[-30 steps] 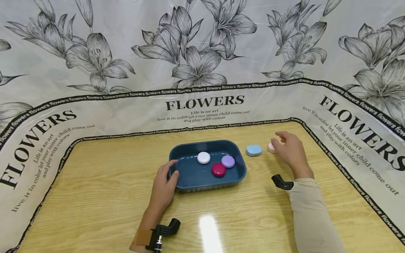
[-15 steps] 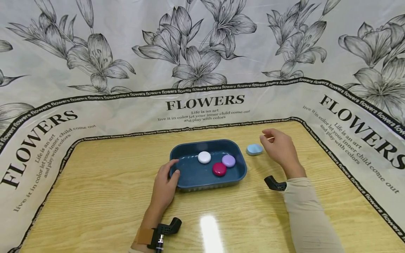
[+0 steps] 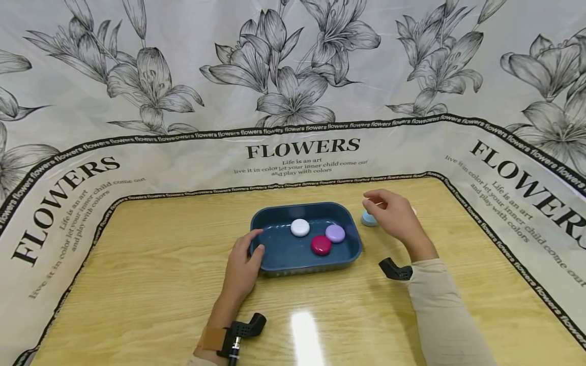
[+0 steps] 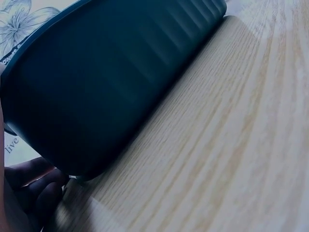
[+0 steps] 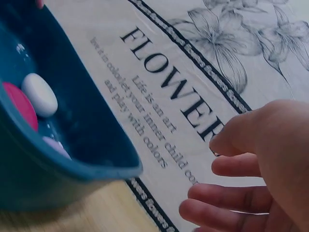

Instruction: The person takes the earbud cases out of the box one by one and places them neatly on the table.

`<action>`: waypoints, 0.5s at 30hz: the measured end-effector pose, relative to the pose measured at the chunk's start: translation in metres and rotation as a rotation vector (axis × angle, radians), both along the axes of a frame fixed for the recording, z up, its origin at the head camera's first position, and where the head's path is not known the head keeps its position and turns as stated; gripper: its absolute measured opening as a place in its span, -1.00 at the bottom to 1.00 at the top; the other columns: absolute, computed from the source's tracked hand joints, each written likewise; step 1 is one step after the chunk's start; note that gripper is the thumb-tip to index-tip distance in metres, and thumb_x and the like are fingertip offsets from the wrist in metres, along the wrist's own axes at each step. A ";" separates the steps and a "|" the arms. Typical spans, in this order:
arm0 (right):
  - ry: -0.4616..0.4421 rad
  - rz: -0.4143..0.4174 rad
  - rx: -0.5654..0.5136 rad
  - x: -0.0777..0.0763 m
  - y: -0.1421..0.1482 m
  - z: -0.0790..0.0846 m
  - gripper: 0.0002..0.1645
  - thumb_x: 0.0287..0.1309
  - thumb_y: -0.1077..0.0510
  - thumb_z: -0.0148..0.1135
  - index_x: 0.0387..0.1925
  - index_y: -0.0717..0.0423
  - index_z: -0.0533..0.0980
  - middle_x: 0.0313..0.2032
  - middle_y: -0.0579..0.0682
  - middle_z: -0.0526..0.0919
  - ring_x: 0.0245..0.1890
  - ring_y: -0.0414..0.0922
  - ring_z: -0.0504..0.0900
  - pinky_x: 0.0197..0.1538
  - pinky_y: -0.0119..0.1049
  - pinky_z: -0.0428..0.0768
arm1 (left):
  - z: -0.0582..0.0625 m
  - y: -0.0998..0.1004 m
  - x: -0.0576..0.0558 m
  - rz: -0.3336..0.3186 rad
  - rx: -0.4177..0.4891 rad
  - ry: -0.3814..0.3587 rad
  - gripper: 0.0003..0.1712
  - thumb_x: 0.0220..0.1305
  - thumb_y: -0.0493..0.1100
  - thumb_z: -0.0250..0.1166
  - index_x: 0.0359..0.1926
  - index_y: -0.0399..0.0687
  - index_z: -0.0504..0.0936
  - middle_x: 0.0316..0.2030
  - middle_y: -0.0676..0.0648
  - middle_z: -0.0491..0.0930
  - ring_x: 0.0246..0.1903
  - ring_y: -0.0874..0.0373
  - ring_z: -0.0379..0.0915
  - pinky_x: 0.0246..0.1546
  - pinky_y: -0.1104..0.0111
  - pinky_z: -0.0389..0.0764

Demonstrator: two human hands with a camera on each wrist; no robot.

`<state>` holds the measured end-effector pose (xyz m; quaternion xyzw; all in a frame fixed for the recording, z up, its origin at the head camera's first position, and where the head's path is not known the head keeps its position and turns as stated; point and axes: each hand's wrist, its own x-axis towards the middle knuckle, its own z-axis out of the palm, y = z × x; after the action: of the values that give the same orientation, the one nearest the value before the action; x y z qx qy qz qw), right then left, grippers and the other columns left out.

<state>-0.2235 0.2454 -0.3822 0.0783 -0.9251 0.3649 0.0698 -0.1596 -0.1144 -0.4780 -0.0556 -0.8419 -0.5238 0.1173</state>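
A dark blue plastic box point(image 3: 284, 267) stands on the table; my left hand point(image 3: 242, 267) holds its left end, thumb and forefinger at the rim. In the left wrist view several fingers point(image 4: 41, 186) lie curled by the box's lower corner. Inside sit three smooth rounded pieces: white point(image 3: 300, 227), crimson point(image 3: 321, 245) and lilac point(image 3: 335, 234). My right hand point(image 3: 391, 213) hovers right of the box with loosely bent fingers, and the right wrist view shows nothing between them. Below its fingertips is a light blue piece point(image 3: 368, 219), partly hidden. A pale pink piece point(image 3: 414, 210) barely shows behind the hand.
The wooden table point(image 3: 151, 264) extends around the box. A white flower-printed sheet point(image 3: 192, 168) borders it at the back and sides. Each wrist wears a black camera mount, one on the left point(image 3: 247, 328) and one on the right point(image 3: 394, 269).
My right hand has moved left, from beside the pale pink piece to over the light blue one. The left hand stays at the box. The head view has shifted slightly.
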 end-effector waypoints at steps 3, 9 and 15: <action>-0.022 0.069 -0.004 0.000 -0.010 0.003 -0.48 0.44 -0.10 0.12 0.22 0.14 0.53 -0.05 0.12 0.68 -0.13 0.01 0.66 -0.16 -0.13 0.57 | -0.001 0.001 0.000 -0.008 -0.006 0.002 -0.56 0.46 -0.09 0.15 0.31 0.15 0.51 0.27 -0.12 0.45 0.30 -0.05 0.33 0.29 -0.08 0.32; -0.065 0.163 0.009 -0.003 -0.028 0.012 -0.52 0.42 -0.06 0.16 0.21 0.12 0.54 -0.03 0.11 0.68 -0.13 0.00 0.66 -0.17 -0.13 0.61 | 0.000 0.001 -0.001 0.006 -0.013 0.001 -0.57 0.46 -0.08 0.14 0.31 0.16 0.52 0.25 -0.12 0.45 0.29 -0.05 0.34 0.28 -0.09 0.33; -0.070 0.225 0.055 -0.006 -0.038 0.016 -0.54 0.38 -0.03 0.20 0.19 0.11 0.57 -0.05 0.08 0.69 -0.11 0.02 0.63 -0.07 -0.03 0.58 | 0.000 0.001 -0.001 0.009 -0.017 0.002 -0.57 0.46 -0.09 0.14 0.31 0.14 0.52 0.26 -0.13 0.45 0.29 -0.06 0.34 0.28 -0.08 0.33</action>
<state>-0.2296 0.2070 -0.3666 0.1706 -0.9221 0.3473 -0.0059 -0.1602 -0.1139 -0.4775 -0.0532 -0.8464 -0.5161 0.1198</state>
